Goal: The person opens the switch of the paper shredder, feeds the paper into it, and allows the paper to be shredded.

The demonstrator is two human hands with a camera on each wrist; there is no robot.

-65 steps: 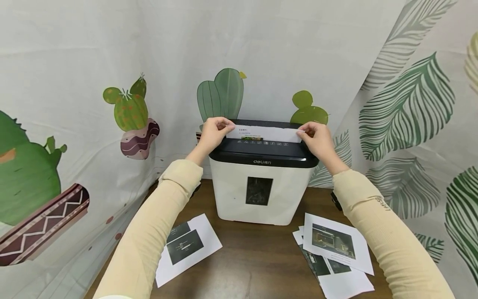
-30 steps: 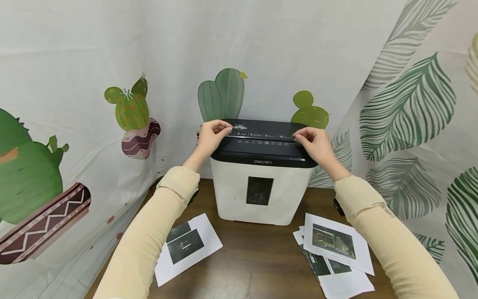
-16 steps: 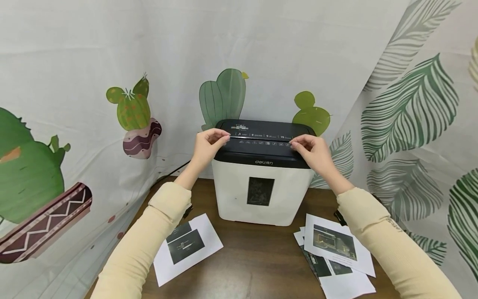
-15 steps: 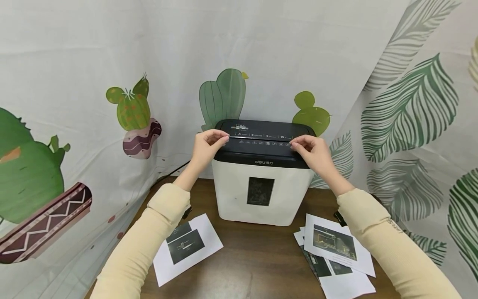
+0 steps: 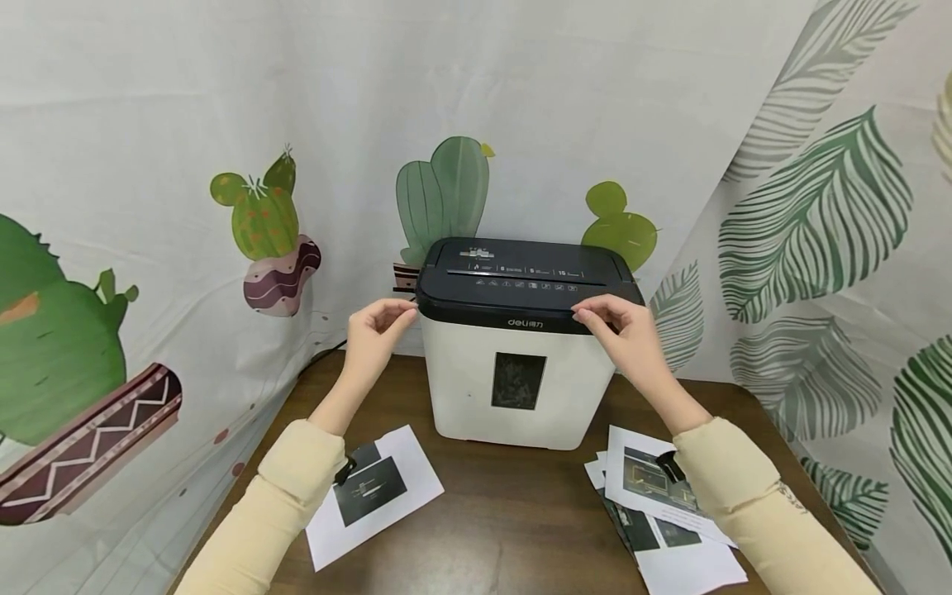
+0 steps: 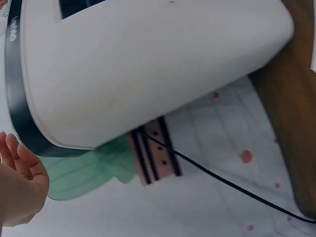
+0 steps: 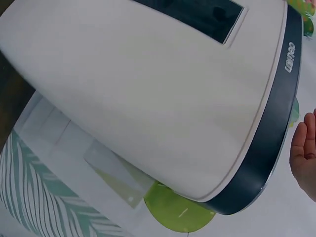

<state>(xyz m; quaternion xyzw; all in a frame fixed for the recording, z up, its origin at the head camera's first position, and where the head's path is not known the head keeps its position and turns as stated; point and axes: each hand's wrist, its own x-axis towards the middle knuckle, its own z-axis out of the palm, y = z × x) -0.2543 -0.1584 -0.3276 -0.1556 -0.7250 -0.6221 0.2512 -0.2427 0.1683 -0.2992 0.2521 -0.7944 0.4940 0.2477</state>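
A white paper shredder with a black top stands at the back of the table. No paper shows in its feed slot. My left hand hovers just off the left front corner of the top, fingers loosely bent and nothing between them. Over the right front edge, my right hand also holds nothing, its thumb and fingertips close together. Both wrist views show the shredder's sides, with the left hand and right hand beside the black rim.
A printed sheet with dark pictures lies at the table's left. Several overlapping printed sheets lie at the right, partly under my right forearm. A black cable runs behind the shredder. A patterned curtain hangs close behind.
The white paper held by both hands has gone down into the shredder slot. My hands have since drawn back towards me from the slot, the left also moving leftward.
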